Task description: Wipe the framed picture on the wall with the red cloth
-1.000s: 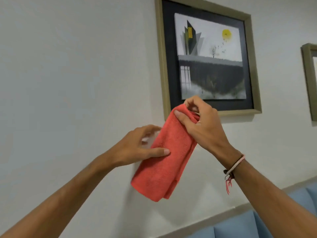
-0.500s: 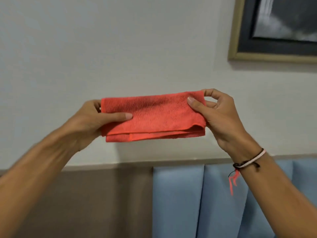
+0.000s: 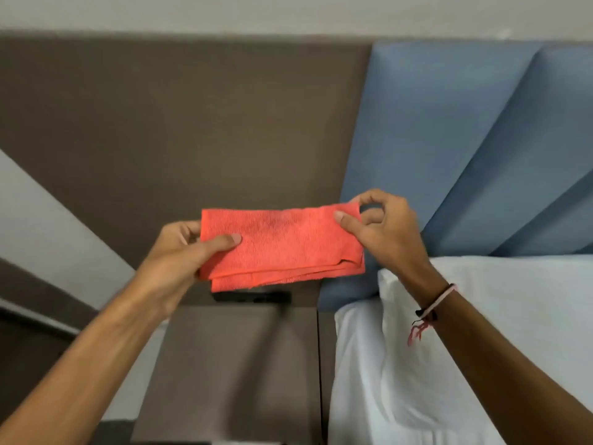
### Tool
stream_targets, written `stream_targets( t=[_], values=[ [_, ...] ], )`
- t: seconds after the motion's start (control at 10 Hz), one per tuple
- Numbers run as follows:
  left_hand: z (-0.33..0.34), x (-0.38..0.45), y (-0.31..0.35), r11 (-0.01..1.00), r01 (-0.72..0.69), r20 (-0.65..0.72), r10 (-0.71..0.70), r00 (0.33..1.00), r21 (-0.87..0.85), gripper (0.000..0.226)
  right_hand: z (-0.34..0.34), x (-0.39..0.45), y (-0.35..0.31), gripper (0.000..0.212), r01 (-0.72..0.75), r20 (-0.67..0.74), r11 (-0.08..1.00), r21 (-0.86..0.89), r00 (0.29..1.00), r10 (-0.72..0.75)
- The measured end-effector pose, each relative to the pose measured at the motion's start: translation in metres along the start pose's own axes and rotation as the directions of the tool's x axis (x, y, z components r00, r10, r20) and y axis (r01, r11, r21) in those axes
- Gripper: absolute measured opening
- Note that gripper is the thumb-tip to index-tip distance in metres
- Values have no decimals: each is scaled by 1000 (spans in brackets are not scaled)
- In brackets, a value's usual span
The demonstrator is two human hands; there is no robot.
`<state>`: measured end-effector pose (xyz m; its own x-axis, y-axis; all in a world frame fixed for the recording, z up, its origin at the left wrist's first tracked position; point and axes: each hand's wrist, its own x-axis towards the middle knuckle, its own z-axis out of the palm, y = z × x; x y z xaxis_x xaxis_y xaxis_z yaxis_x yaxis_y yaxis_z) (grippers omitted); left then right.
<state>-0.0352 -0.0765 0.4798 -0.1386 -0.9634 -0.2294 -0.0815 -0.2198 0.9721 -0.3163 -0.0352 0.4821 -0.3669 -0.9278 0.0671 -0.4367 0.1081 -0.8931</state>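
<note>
Red cloth (image 3: 282, 244): folded into a long horizontal band, several layers showing along its lower edge and at the lower right corner. Held in the air between both hands, well clear of every surface behind it.

Left hand (image 3: 179, 252): pinches the cloth's left end, thumb (image 3: 221, 244) lying flat across the front face, the other fingers tucked behind the fabric (mostly hidden). Grip closed on the cloth.

Right hand (image 3: 385, 232): pinches the upper right corner, thumb tip on the front, forefinger curled over the top edge from behind. Grip closed on the cloth, narrow, fingertip hold only.

Wrist band (image 3: 434, 301): thin cords on the right wrist, one pale and one dark, with a red tassel hanging below.

Framed picture: out of view; only a pale strip of wall (image 3: 288, 11) shows along the top.

Brown panel (image 3: 179, 123): broad flat backing directly behind the cloth and the left hand.

Blue headboard (image 3: 449, 123): padded, in angled sections, behind and to the right of the right hand.

White pillow (image 3: 481, 364): below the right forearm, against the foot of the blue padding (creased surface).

Bedside top (image 3: 231, 374): brown flat surface below the cloth, just left of the pillow.

Dark object (image 3: 253, 297): low, black, at the back edge of the bedside top, directly under the cloth; too blurred to identify.

Forearms: both bare, entering from the lower corners.
</note>
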Motion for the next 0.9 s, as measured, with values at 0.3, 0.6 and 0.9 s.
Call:
stream_targets(
  t=[0.3, 0.6, 0.9],
  values=[
    [32, 19, -276, 908, 406, -139, -391, 910, 104, 32, 153, -77, 216, 40, -778, 389, 599, 191, 620, 681],
    [50, 14, -443, 733, 669, -207, -640, 740, 127, 38, 232, -123, 334, 49, -916, 478, 402, 14, 359, 802],
    [45, 14, -427, 799, 574, -127, -559, 819, 179, 45, 220, -118, 323, 73, -808, 456, 584, -82, 490, 743]
  ],
)
